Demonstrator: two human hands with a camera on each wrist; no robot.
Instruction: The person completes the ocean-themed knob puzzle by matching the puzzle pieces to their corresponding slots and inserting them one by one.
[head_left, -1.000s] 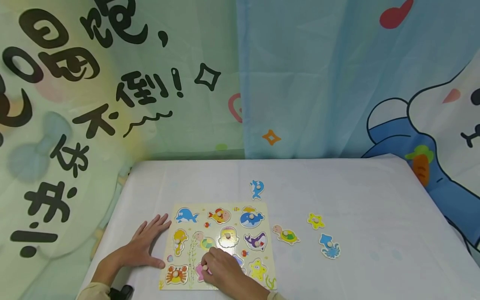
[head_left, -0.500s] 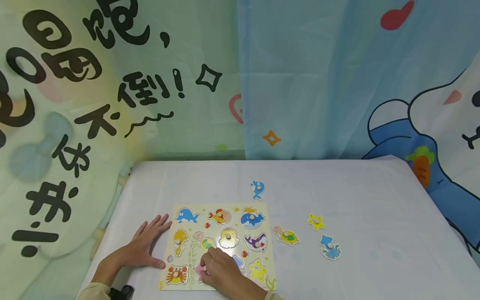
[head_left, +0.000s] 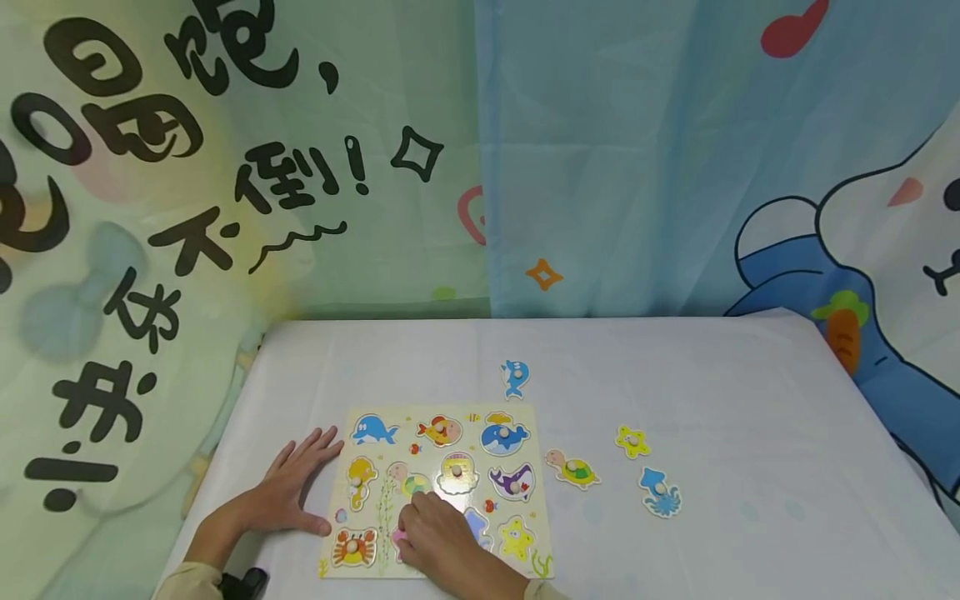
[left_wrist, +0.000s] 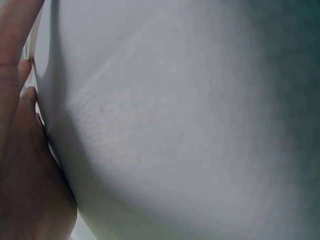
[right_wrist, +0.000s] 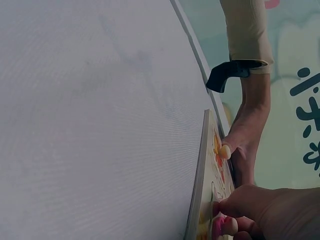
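Observation:
A pale yellow sea-animal puzzle board [head_left: 542,521] lies on the white table. My left hand [head_left: 288,487] rests flat with spread fingers along its left edge, thumb at the board's side. Over the lower middle of the board, my right hand [head_left: 446,542] has its fingers curled at a pink puzzle piece [head_left: 398,540], mostly covered from above. In the right wrist view, thumb and fingers close around this pink piece [right_wrist: 217,227], its pale knob showing between them. To its left, a crab piece [head_left: 354,547] sits in the board. The left wrist view shows mainly blurred white tabletop.
Loose on the table lie a turtle piece [head_left: 572,471], a small yellow star piece [head_left: 632,442], a blue octopus piece [head_left: 661,492] and a blue dolphin piece [head_left: 515,379]. Printed curtains [head_left: 615,167] hang behind the table's far edge.
My right hand shifts very slightly left over the pink piece, and the knob that showed earlier is now covered from above. My left hand stays still.

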